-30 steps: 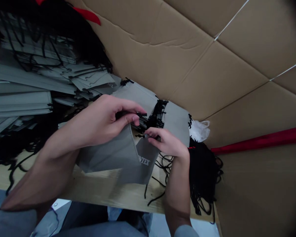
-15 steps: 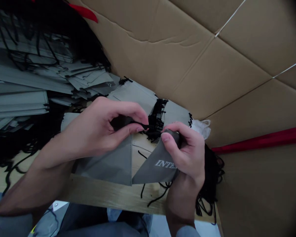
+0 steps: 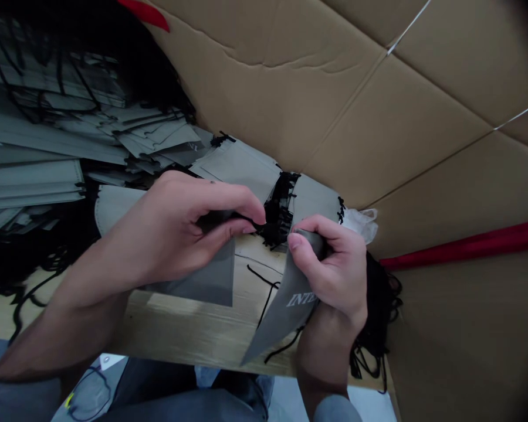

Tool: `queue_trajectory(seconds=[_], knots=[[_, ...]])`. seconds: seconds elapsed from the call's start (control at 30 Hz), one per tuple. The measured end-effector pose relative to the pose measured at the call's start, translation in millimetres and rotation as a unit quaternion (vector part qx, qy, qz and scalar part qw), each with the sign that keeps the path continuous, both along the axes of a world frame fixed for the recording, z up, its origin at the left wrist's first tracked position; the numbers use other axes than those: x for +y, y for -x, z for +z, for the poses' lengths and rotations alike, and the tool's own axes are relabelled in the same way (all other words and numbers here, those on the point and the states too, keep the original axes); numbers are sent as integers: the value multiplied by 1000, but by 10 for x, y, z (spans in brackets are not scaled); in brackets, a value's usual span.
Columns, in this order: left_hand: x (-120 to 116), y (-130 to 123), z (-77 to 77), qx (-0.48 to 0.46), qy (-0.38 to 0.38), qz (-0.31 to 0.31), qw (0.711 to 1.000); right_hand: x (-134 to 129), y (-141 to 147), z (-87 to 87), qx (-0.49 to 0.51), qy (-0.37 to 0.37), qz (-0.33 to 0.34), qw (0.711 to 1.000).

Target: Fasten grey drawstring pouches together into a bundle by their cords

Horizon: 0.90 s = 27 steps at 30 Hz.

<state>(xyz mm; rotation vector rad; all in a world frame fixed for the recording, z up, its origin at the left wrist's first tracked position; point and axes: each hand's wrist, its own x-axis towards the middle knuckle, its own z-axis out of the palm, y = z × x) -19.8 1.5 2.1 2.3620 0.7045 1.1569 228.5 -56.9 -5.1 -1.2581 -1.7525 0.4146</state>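
Lettered gray panel (image 3: 285, 310) has swung since half a second ago: lower corner now hangs further down, near the counter's (image 3: 171, 331) front edge, and no longer meets the other gray panel (image 3: 217, 275), whose bottom edge has risen a bit. Right hand (image 3: 332, 264) stays about where it was, and so does the left hand (image 3: 185, 225). Right grip closed, thumb and forefinger pinching the lettered gray panel at its top edge, fabric bunched into the palm; white letters "INTE" readable, rest hidden by the hand. Left grip closed too, fingers curled, thumb and forefinger tips almost together, a dark strip (image 3: 220, 219) between them, can't tell if cord or cloth. Other gray panel hangs under that hand, well clear of the lettered one at the bottom. Both panels are above the counter. Can't tell if the two are joined behind the fingers. Loose black cords (image 3: 261, 277) lie on the counter between the hands. Behind them, two gray stacks (image 3: 314, 199) side by side with black cord ends between, clear plastic bag (image 3: 361, 224) just beside the right stack. Black cord bundle (image 3: 378, 328) right of the right hand, big gray heap (image 3: 35, 176) at left, cardboard wall (image 3: 290, 105) behind
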Motion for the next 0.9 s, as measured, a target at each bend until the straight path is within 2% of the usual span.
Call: queue_trajectory(seconds=[0.17, 0.53, 0.9], knots=[[1, -13, -1, 29, -48, 1, 998, 16, 13, 18, 5, 11, 11, 1000], [8, -13, -68, 50, -54, -3, 997, 27, -9, 25, 0, 17, 37, 999], [14, -22, -54, 47, -52, -4, 998, 26, -25, 7, 6, 19, 42, 999]])
